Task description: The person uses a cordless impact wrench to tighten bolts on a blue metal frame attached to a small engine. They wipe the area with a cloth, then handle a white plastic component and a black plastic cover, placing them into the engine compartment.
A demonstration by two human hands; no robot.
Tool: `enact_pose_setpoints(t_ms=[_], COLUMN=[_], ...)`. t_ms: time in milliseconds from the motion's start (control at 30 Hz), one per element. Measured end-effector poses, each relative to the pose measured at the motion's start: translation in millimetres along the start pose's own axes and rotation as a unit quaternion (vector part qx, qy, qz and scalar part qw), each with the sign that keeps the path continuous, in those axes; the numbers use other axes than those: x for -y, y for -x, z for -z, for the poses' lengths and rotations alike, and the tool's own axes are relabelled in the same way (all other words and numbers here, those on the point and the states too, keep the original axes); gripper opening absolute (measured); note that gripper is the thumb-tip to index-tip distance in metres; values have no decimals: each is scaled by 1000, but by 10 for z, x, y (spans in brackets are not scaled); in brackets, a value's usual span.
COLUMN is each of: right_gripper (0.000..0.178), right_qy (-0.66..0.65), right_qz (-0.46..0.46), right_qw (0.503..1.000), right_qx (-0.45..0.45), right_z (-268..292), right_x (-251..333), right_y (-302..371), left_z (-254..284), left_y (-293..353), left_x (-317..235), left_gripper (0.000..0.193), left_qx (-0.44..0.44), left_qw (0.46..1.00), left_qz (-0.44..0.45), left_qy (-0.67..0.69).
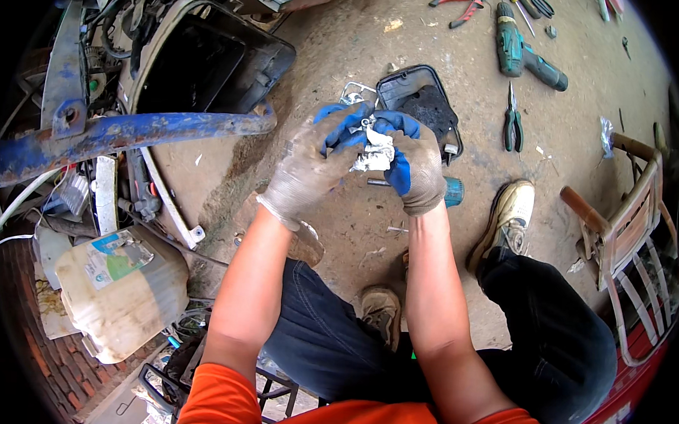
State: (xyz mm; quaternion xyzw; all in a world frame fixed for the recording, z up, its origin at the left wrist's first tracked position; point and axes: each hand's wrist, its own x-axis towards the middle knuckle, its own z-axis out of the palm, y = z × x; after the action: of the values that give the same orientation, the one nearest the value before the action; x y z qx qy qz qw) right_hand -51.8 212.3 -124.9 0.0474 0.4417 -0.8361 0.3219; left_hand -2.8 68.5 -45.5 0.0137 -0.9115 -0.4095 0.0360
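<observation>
Both my hands wear grey-coated blue work gloves and meet in front of me above the concrete floor. My left hand (305, 169) and my right hand (420, 168) have their fingers curled around a small silvery-white metal part (375, 154). A small ring-shaped end shows at its top; the fingers cover much of the rest, and its exact kind cannot be made out. Just beyond the right hand lies a black plastic housing (403, 74) with dark, foam-like material (433, 108) in it. Partly behind the right wrist is a teal cylindrical object (454, 192).
At the far right lie a teal cordless drill (510, 45), long-nose pliers (513, 127) and red-handled pliers (463, 11). A blue metal bar (169, 132), a black bin-like shell (263, 57) and a whitish plastic jug (135, 298) crowd the left. A metal frame (628, 232) stands at right.
</observation>
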Motion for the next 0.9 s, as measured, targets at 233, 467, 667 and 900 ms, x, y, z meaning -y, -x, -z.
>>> enact_pose_setpoints(t_ms=[233, 467, 667, 900], right_gripper=[12, 18, 26, 20], right_qy=[142, 222, 506, 111], right_qz=[96, 43, -88, -52], right_qw=[983, 971, 855, 992], right_qx=[72, 75, 65, 31], right_z=[64, 83, -77, -381], right_x=[8, -82, -96, 336], right_y=[10, -31, 11, 56], left_z=[83, 133, 170, 237], left_y=[-14, 20, 67, 118], left_x=[40, 154, 110, 134], left_gripper=[32, 28, 24, 22], left_qx=[46, -6, -109, -89], left_qw=[911, 933, 964, 994], left_qz=[229, 216, 199, 60], left_qy=[339, 288, 139, -26])
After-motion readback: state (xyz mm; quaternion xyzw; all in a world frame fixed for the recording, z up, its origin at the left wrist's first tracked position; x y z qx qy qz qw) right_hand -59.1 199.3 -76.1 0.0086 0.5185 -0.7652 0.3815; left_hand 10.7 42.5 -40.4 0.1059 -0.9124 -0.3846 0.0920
